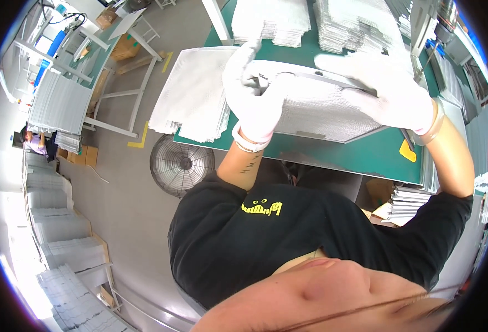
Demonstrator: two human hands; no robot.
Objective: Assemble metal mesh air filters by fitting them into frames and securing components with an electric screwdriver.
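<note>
A framed mesh filter panel (316, 110) is gripped above the green surface (360, 155): the gloved left hand (252, 91) is closed on its left end, the gloved right hand (390, 91) clamped over its upper right edge. Mesh sheet stacks (194, 94) are piled alongside.

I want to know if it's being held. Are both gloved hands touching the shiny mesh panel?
Touching. The head view shows the left hand gripping the mesh panel at its left end, and the right hand lying on its top right edge.
</note>
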